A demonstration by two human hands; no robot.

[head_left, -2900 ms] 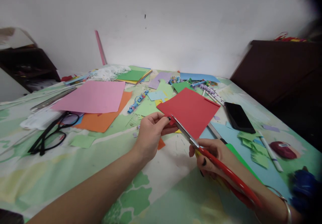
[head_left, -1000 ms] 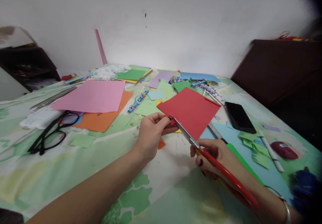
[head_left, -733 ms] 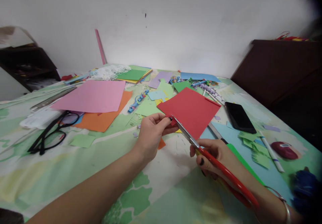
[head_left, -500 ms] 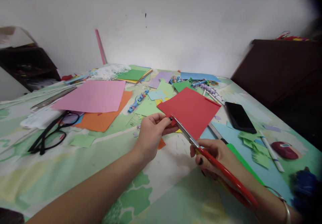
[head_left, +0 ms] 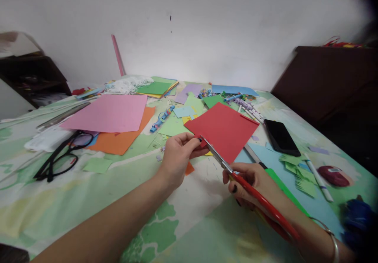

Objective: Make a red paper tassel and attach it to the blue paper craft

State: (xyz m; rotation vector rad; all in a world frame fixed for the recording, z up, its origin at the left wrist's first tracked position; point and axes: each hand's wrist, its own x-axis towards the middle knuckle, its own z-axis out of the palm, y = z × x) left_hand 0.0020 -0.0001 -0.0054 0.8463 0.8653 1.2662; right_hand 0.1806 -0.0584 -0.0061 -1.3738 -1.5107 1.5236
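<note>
My left hand (head_left: pixel 179 154) pinches red paper between thumb and fingers. Whether this is a small separate piece or the near edge of the red sheet (head_left: pixel 223 127) just beyond, I cannot tell. In my right hand (head_left: pixel 251 180) are scissors (head_left: pixel 262 200) with long red handles. Their metal blades point up and to the left, look nearly closed, and have their tips at the paper by my left thumb. The red sheet lies tilted like a diamond over other paper, with a narrow red strip near its right corner.
Pink paper (head_left: pixel 112 113) and orange paper (head_left: pixel 125 137) lie left, near black glasses (head_left: pixel 63 156). A black phone (head_left: pixel 281 137), fringed green paper (head_left: pixel 304 176) and a white stick (head_left: pixel 319 180) are right. A green-handled cutter (head_left: pixel 286 192) lies under my right arm. White string (head_left: pixel 130 84) sits behind.
Almost nothing differs. The scissors and my right hand have shifted very slightly; my left hand keeps its pinch in the same place.
</note>
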